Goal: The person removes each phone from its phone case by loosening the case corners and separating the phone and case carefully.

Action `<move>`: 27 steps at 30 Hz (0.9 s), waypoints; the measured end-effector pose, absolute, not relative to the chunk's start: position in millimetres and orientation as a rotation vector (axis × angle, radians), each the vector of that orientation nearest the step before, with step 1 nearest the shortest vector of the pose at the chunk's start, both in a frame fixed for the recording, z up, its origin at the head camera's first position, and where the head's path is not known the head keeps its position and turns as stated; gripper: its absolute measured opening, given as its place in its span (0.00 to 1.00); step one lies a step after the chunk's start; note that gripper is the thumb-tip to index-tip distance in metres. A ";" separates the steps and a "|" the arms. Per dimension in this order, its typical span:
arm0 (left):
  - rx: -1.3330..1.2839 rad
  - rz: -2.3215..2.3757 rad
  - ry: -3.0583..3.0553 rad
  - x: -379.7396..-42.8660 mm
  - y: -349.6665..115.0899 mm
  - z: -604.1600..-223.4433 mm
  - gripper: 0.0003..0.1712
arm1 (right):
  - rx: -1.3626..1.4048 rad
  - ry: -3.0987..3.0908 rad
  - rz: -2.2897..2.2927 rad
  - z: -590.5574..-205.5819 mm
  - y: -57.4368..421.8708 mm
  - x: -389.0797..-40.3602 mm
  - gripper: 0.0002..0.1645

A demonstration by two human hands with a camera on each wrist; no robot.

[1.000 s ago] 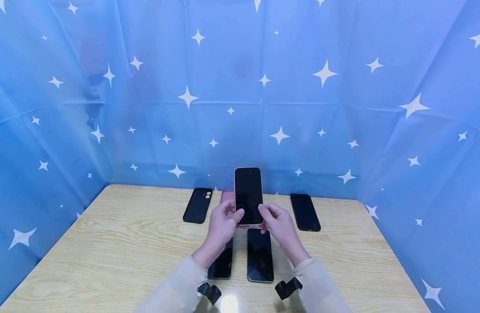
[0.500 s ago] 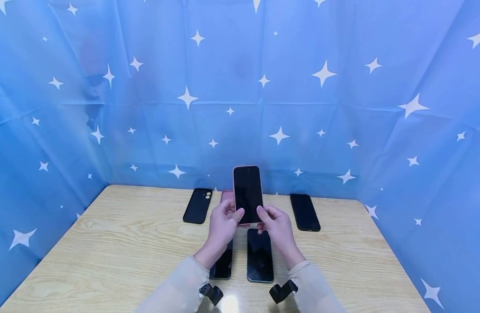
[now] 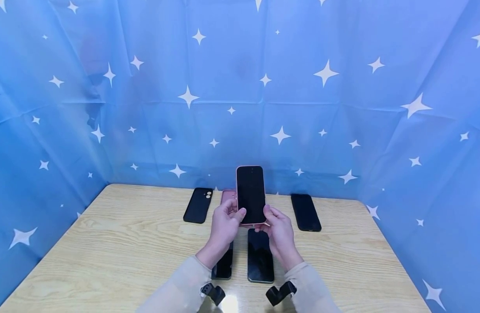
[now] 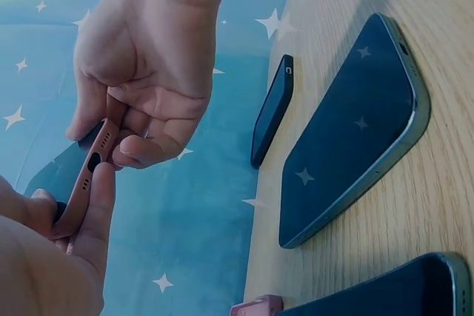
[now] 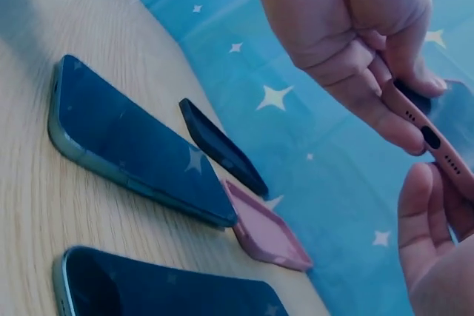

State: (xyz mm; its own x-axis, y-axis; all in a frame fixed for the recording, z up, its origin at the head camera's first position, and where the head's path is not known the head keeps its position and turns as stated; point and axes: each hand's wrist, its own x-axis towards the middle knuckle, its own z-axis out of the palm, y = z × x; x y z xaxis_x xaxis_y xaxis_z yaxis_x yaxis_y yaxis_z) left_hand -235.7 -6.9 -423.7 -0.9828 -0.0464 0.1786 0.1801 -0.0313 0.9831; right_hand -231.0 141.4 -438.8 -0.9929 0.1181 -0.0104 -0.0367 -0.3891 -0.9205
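Shifting slightly to the right since the earlier head view, the held phone (image 3: pixel 250 191) is tilting up above the far middle of the desk (image 3: pixel 138 248), and the right thumb is now lying at its right edge rather than on the screen. I am watching the left hand (image 3: pixel 224 224) gripping the phone's lower left side, thumb curling over the screen. At the lower right corner, the right hand (image 3: pixel 280 232) is pinching it, fingers tucking underneath. A coral case (image 4: pixel 84 185) is wrapping the bottom edge, its port opening and speaker holes facing the near side; how fully the phone is seating inside, I am not able to tell.

On the desk, I am seeing a black case (image 3: pixel 198 205) lying far left and a pink case (image 3: pixel 228 195) lying just to its right, partly hidden behind the left hand. Two dark phones are lying nearer, side by side: the left phone (image 3: pixel 223 265) is showing only in part past the left hand, while the right phone (image 3: pixel 260 256) is lying below the held one. Far right, a flat black phone-shaped thing (image 3: pixel 306 212) is resting. Beyond, a blue star-patterned curtain (image 3: pixel 232 56) is hanging.
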 end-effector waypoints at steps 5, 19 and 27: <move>-0.158 -2.172 -2.061 -235.5 -7.3 -422.3 0.09 | -0.037 -1.591 2.678 -440.4 144.2 -231.2 0.15; -0.260 -2.340 -1.998 -236.7 -5.9 -423.1 0.09 | -0.017 -1.382 3.005 -449.1 149.8 -231.4 0.18; -0.312 -2.420 -1.989 -238.8 -6.6 -427.2 0.07 | -0.209 -1.421 3.017 -446.4 151.8 -233.5 0.17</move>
